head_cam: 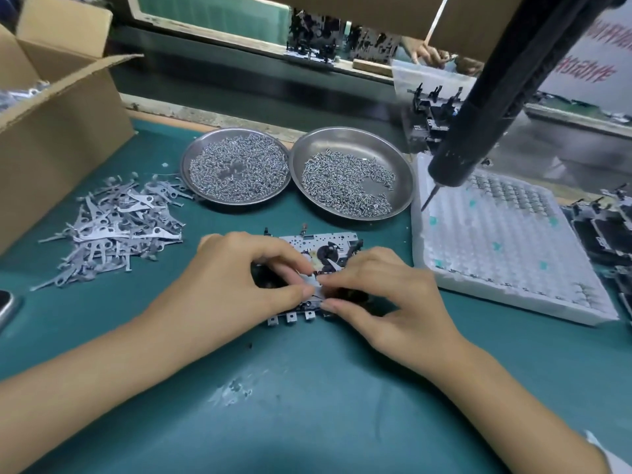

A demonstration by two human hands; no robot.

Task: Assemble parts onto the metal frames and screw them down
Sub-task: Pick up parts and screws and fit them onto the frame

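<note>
A metal frame [318, 241] with black gears lies flat on the green mat at the centre, partly hidden by both hands. My left hand [239, 271] and my right hand [386, 289] meet over its near half. Between their fingertips they pinch a small grey metal lever [313, 280] that lies against the frame. A loose pile of the same grey levers [116, 227] sits on the mat to the left. Two round steel dishes of small screws stand behind the frame, the left dish [236, 165] and the right dish [352, 172].
A black electric screwdriver [478, 107] hangs above the right side, tip down. Under it lies a white tray [506, 244] of small parts. An open cardboard box [58, 107] stands far left, and more assembled frames [605, 230] sit at the right edge. A phone corner [7, 306] shows left.
</note>
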